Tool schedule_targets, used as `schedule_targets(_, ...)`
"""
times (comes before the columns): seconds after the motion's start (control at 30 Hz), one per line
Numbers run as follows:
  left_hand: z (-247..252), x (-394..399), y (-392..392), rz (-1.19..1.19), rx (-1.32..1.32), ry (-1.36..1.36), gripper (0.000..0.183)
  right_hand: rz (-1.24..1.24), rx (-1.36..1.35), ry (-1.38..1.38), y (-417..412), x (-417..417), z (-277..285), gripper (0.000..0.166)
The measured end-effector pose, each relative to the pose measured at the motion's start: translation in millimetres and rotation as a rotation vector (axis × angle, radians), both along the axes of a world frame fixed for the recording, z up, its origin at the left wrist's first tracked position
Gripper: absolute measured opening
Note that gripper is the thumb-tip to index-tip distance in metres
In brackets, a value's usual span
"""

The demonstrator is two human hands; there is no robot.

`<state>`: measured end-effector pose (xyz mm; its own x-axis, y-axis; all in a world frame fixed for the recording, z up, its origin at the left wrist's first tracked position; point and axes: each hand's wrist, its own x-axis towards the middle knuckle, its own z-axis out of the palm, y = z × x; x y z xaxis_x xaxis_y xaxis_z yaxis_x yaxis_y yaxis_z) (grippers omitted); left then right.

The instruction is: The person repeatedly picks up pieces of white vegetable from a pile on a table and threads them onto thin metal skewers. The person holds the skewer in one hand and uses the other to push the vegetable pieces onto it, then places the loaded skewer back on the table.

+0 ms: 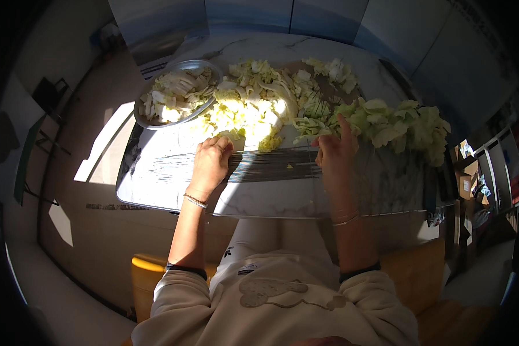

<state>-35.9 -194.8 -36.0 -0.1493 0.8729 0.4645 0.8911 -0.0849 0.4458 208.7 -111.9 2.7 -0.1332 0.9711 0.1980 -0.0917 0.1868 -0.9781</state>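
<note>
A bundle of thin metal skewers (264, 165) lies across the near part of the marble-patterned table. My left hand (213, 158), in bright sun, is curled over the skewers' left half; whether it pinches one is hidden. Near their right ends is my right hand (335, 149), shadowed and blurred, its index finger stretched forward and the others bent. Its grip is unclear. Loose Chinese cabbage pieces (244, 114) are heaped beyond the skewers. More cabbage leaves (404, 127), in a long row, lie to the right of my right hand. Thin skewer ends (324, 100) stick out among the middle leaves.
At the table's far left, a metal bowl (199, 116) holds cut cabbage. The marble-patterned table (277, 201) has its near edge just before my lap. A yellow chair (145, 277) is beneath me. Cardboard boxes (466, 186) stand off to the right.
</note>
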Motion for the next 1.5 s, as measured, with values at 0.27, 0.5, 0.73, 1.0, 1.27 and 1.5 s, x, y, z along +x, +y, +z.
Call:
schedule_targets(0.27,68.6,30.7,-26.5,-0.248,0.043,0.206,0.026,0.209,0.803,-0.682,-59.7,-29.9,2.3,0.047)
schedule_targets(0.5,55.1,77.1,-8.2,-0.593,0.223,0.192,0.019,0.583,-0.216,-0.298,-57.7,2.2,11.9,0.049)
schedule_targets(0.73,64.6,80.7,36.3,-0.434,0.392,0.106,0.022,0.342,-0.3,-0.068,-56.8,40.7,-16.1,0.037)
schedule_targets(1.0,20.0,64.3,164.4,0.144,-0.192,0.066,0.024,0.172,-0.343,-0.023,-55.8,63.9,-40.3,0.024)
schedule_targets(1.27,0.6,63.1,185.7,0.159,-0.111,-0.385,0.027,0.179,-0.273,-0.093,-60.7,68.5,-44.6,0.017)
schedule_targets(1.5,25.6,53.3,117.8,-0.193,-0.115,-1.102,0.016,0.232,-0.138,-0.19,-65.3,60.9,-39.5,0.015)
